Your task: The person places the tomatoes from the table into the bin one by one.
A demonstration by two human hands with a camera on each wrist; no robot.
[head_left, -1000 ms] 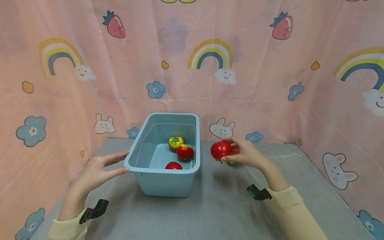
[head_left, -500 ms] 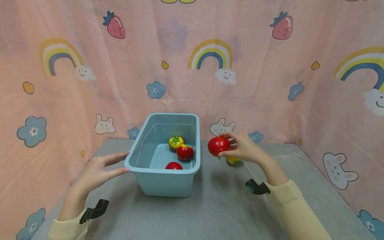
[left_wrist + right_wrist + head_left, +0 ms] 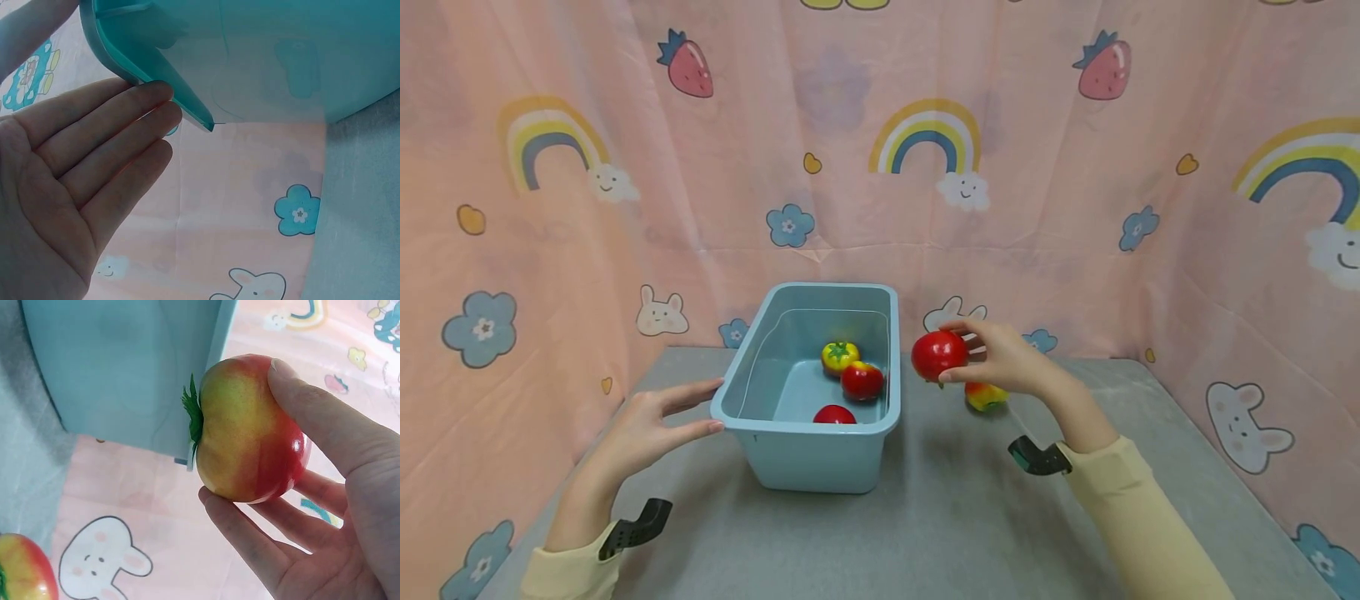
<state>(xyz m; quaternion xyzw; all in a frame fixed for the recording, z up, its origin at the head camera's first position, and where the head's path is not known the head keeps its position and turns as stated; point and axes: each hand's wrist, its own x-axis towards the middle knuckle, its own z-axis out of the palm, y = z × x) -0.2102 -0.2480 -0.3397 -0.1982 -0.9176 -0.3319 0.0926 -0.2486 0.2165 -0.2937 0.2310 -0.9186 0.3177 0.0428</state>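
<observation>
My right hand (image 3: 1015, 362) holds a red tomato (image 3: 936, 357) in the air just right of the light blue plastic bin (image 3: 812, 462). The right wrist view shows thumb and fingers around this tomato (image 3: 247, 434), its yellowish side and green leafy top turned toward the bin. With fairly straight fingers, my left hand (image 3: 636, 433) touches the bin's near left rim; in the left wrist view the fingers (image 3: 128, 125) lie along that rim. Inside the bin are a yellow-green tomato (image 3: 838, 357), a red-and-yellow tomato (image 3: 863, 382) and a red tomato (image 3: 834, 414), partly hidden by the front wall.
Another red-and-yellow tomato (image 3: 985, 397) lies on the grey tabletop (image 3: 940, 533), below my right hand. A pink patterned curtain (image 3: 1030, 250) hangs behind the table and along both sides.
My right hand has lifted the tomato and carried it left toward the bin, uncovering more of the tomato on the table. The left hand and the bin have stayed still.
</observation>
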